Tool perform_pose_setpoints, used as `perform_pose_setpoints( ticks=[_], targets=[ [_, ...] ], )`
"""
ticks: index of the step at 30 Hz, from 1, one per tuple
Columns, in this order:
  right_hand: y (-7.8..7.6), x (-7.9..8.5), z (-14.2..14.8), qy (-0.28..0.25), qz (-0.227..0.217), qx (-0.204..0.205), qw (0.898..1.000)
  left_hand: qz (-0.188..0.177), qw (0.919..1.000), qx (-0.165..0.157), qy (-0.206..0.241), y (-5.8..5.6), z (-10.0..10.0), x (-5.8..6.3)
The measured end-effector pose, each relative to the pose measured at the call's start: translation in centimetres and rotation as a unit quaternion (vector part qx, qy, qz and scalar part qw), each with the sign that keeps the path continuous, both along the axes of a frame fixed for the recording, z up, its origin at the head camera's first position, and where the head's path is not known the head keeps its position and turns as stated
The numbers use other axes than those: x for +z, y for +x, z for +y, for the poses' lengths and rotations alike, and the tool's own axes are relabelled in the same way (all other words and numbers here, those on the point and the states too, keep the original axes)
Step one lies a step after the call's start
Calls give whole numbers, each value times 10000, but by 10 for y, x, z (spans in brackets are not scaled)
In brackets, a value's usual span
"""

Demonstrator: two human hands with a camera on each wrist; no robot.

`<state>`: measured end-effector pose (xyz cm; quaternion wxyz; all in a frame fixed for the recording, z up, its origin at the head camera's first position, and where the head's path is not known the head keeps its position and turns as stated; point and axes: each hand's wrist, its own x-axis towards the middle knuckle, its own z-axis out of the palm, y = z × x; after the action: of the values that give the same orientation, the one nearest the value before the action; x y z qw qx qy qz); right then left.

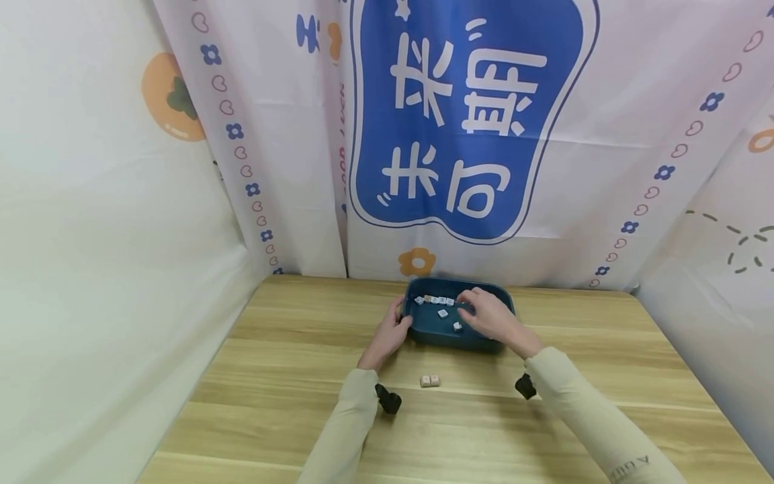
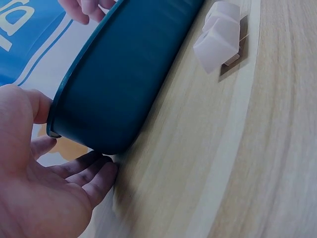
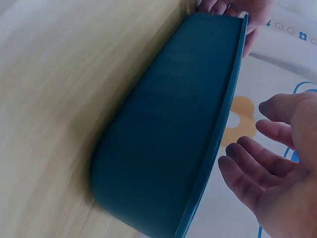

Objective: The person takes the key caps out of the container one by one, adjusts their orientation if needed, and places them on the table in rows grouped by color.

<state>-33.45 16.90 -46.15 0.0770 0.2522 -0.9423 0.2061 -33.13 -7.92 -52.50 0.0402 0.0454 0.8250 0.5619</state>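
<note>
A dark teal tray (image 1: 450,341) with raised sides stands near the back of the table. My left hand (image 1: 388,335) holds its left end; in the left wrist view the thumb is at the rim and the other fingers reach under the corner. Over the right part of the tray hovers my right hand (image 1: 488,314). Its fingers are loosely bent, with nothing visible between them in the right wrist view. Inside, a row of several small keycaps (image 1: 443,301) lines the back left. Two more, one loose keycap (image 1: 443,313) and another keycap (image 1: 457,327), lie in front.
Two pale pink keycaps (image 1: 430,381) sit side by side on the wooden table (image 1: 272,376) in front of the tray. Behind the table's back edge hangs a printed curtain (image 1: 302,222). Black wrist cameras are strapped at both sleeves.
</note>
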Motion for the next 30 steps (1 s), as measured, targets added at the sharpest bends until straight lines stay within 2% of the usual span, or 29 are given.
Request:
perform_pose_setpoints(
  ticks=[7, 15, 21, 30],
  targets=[
    [-13, -5, 7, 197, -203, -281, 9992, -87, 9999, -31, 53, 2, 0, 2],
    [-23, -10, 17, 527, -103, -366, 9979, -91, 9999, -19, 45, 1, 1, 1],
    [-32, -13, 20, 784, -249, -499, 9954, -100, 9999, 18, 35, 1, 0, 1],
    [-42, -20, 23, 1155, -245, -444, 9920, -138, 9999, 25, 20, 1, 1, 2]
  ],
)
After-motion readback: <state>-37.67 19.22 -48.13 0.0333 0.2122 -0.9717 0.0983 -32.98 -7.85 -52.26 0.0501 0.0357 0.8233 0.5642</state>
